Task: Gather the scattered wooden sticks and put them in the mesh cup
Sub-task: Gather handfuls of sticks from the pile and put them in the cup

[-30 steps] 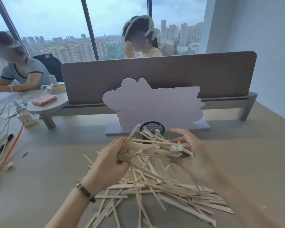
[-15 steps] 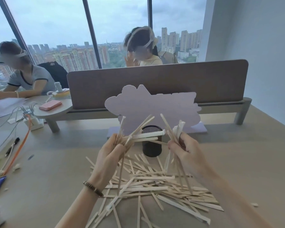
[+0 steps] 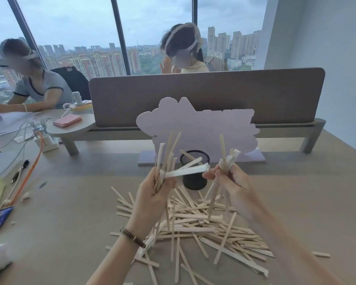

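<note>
Left hand point(image 3: 152, 194) is clamped round a bundle of wooden sticks point(image 3: 166, 155), held upright w/ the ends fanning out; judging by that, it's squaring them for the drop. Right hand point(image 3: 230, 182) pinches a smaller bunch, also upright, lower ends trailing into the pile point(image 3: 203, 225). Mesh cup point(image 3: 194, 171) stands just beyond the hands, approx. between them, one stick or so inside. Most sticks lie scattered on the near bench point(image 3: 70, 212). Far: a divider point(image 3: 214, 95), windows, two people seated.
</note>
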{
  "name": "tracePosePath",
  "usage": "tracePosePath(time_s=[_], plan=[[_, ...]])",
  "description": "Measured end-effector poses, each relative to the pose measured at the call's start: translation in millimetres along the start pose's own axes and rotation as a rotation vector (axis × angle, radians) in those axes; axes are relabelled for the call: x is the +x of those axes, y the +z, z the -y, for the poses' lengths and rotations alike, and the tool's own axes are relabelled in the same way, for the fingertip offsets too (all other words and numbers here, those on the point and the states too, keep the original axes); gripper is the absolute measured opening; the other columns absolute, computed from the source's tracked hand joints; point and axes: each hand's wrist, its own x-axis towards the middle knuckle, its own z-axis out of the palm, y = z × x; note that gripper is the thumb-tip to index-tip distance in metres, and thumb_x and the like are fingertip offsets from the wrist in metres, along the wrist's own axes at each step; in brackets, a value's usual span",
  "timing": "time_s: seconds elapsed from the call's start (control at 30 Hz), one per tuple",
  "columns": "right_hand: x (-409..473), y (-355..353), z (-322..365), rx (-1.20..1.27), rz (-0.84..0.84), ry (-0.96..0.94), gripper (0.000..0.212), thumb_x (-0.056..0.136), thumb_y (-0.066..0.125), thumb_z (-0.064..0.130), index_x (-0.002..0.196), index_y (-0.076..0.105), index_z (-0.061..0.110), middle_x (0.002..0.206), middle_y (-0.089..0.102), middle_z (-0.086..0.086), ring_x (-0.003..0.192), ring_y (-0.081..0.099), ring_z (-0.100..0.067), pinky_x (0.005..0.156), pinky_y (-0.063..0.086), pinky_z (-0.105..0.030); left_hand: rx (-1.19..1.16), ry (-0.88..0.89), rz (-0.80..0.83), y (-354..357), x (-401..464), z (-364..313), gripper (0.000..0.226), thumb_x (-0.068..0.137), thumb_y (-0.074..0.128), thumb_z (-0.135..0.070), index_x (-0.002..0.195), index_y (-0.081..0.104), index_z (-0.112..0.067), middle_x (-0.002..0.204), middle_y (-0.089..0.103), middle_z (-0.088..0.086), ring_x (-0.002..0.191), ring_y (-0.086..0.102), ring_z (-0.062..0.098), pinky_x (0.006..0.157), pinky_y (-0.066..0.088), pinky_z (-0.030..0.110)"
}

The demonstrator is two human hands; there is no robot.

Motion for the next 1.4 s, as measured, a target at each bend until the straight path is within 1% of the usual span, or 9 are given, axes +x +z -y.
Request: tracePosePath(time_s=[0.13, 0.17, 0.23, 0.43, 0.57, 0.73, 1.0, 1.2, 1.4], plan=[[-0.1, -0.5, 2.1, -0.024, -0.027, -0.051, 0.020, 0.105, 0.041, 0.014, 0.093, 0.056, 0.018, 0.085, 0.071, -0.004, 0.090, 0.063, -0.012, 0.081, 0.044, -0.023, -0.084, 0.028, 0.018, 2.2, -1.4, -5.3, 0.028, 0.098, 0.049, -0.004, 0.123, 0.060, -0.011, 0.091, 0.074, -0.009, 0.077, 0.064, -0.013, 0.065, 0.043, 0.004], [0.0, -0.2, 2.3, 0.009, -0.034, -0.058, 0.019, 0.105, 0.039, 0.013, 0.093, 0.054, 0.016, 0.077, 0.066, -0.005, 0.083, 0.061, -0.017, 0.080, 0.045, -0.027, -0.091, 0.027, -0.001, 2.5, -0.8, -4.4, 0.029, 0.099, 0.048, -0.006, 0.125, 0.058, -0.013, 0.113, 0.048, -0.019, 0.080, 0.021, -0.014, 0.062, 0.042, 0.004], [0.2, 0.6, 0.6, 0.089, -0.043, -0.070, 0.017, 0.105, 0.038, 0.011, 0.093, 0.050, 0.015, 0.064, 0.051, -0.001, 0.066, 0.050, -0.020, 0.071, 0.047, -0.033, -0.086, 0.019, -0.049, 2.6, 0.8, -0.9, 0.027, 0.099, 0.048, -0.018, 0.122, 0.060, -0.012, 0.058, 0.041, -0.009, 0.054, 0.032, -0.003, 0.053, 0.036, 0.011], [-1.1, 4.5, -1.9, 0.111, -0.115, -0.092, 0.021, 0.091, 0.060, 0.039, 0.089, 0.051, 0.021, 0.057, 0.033, 0.007, 0.047, 0.025, -0.010, 0.044, 0.022, -0.026, -0.154, -0.101, -0.029, 3.7, 3.5, 8.7, 0.018, 0.098, 0.054, -0.014, 0.099, 0.053, 0.003, 0.066, 0.059, 0.009, 0.051, 0.059, 0.016, 0.049, 0.051, 0.027], [-2.4, 7.8, -2.3, 0.059, -0.184, -0.058, 0.050, 0.072, 0.072, 0.053, 0.069, 0.048, 0.009, 0.053, 0.028, 0.001, 0.047, 0.023, -0.015, 0.046, 0.021, -0.031, -0.297, -0.126, -0.002, 6.0, 3.0, 8.9, 0.021, 0.085, 0.060, 0.017, 0.097, 0.051, 0.002, 0.074, 0.050, 0.009, 0.054, 0.062, 0.005, 0.057, 0.054, 0.016], [-2.1, 9.4, -4.3, 0.158, -0.138, -0.002, 0.056, 0.083, 0.065, 0.043, 0.062, 0.024, 0.012, 0.051, 0.023, -0.003, 0.046, 0.018, -0.017, 0.050, 0.015, -0.040, -0.206, -0.088, -0.046, 5.0, 4.3, 7.4, 0.029, 0.072, 0.081, -0.016, 0.084, 0.055, -0.020, 0.066, 0.044, 0.008, 0.055, 0.049, 0.011, 0.060, 0.051, 0.020], [-0.6, 10.3, -10.6, -0.013, -0.156, -0.027, 0.057, 0.097, 0.047, 0.045, 0.053, 0.039, 0.011, 0.052, 0.037, -0.004, 0.052, 0.036, -0.015, 0.060, 0.037, -0.029, -0.174, -0.087, -0.077, 6.2, 10.2, 13.9, 0.035, 0.081, 0.074, -0.001, 0.096, 0.052, -0.022, 0.094, 0.059, 0.007, 0.061, 0.066, 0.020, 0.050, 0.055, 0.031], [1.8, 8.5, -21.1, -0.037, -0.124, -0.028, 0.045, 0.088, 0.054, 0.053, 0.056, 0.045, 0.022, 0.053, 0.041, 0.003, 0.054, 0.042, -0.014, 0.063, 0.039, -0.036, -0.062, -0.038, -0.032, 7.5, 6.1, 25.6, 0.061, 0.074, 0.082, -0.007, 0.113, 0.050, -0.041, 0.096, 0.062, 0.001, 0.078, 0.067, 0.021, 0.074, 0.060, 0.036], [0.2, 8.3, -26.5, -0.036, -0.135, -0.052, 0.062, 0.081, 0.059, 0.057, 0.075, 0.046, -0.003, 0.054, 0.034, -0.004, 0.054, 0.035, -0.019, 0.053, 0.042, -0.022, -0.066, -0.031, -0.064, 11.2, 0.1, 37.6, 0.049, 0.080, 0.078, -0.011, 0.118, 0.055, -0.033, 0.081, 0.067, 0.001, 0.069, 0.066, 0.029, 0.071, 0.061, 0.040]])
